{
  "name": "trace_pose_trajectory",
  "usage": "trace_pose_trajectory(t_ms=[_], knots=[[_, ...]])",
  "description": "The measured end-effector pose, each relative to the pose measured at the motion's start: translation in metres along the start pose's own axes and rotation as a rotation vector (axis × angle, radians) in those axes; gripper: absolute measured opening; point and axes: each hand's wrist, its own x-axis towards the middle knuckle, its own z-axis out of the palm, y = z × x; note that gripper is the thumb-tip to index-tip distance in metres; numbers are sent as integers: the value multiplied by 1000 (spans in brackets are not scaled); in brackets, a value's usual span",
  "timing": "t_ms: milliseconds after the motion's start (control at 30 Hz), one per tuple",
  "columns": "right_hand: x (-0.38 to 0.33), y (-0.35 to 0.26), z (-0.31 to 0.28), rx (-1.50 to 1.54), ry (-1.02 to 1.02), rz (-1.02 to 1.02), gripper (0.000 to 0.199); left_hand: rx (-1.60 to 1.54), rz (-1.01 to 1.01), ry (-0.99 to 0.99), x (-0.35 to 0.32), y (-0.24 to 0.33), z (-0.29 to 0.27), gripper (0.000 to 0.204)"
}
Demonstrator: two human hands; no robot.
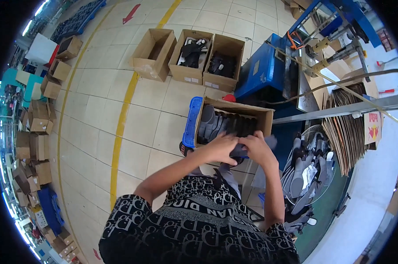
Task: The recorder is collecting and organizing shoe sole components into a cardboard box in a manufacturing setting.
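Note:
My left hand (224, 148) and my right hand (256, 148) are close together over the near side of an open cardboard box (264, 115). Between them they grip a grey sole-shaped piece (270, 141), its end blurred beyond my right fingers. Thumbs and fingers are bent around it, and my hands hide most of it. Inside the box stands a tight row of similar grey and black rounded pieces (210, 123). The box rests on a blue plastic crate (191, 121).
To the right, a round wire basket (320, 193) is heaped with grey and black pieces beside stacked cardboard sheets (346, 127). Ahead stand cardboard boxes (152, 66), two holding dark items, and a blue machine cabinet (263, 66). Yellow lines (124, 114) mark the tiled floor.

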Motion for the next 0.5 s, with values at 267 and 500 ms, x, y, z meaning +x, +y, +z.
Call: trace_pose_trajectory(t_ms=[267, 500], knots=[[65, 9, 75, -35, 467, 160, 71, -1317, -411, -39, 16, -131, 96, 41], [82, 124, 255, 1513, 148, 986, 52, -1675, -730, 193, 46, -164, 154, 49]])
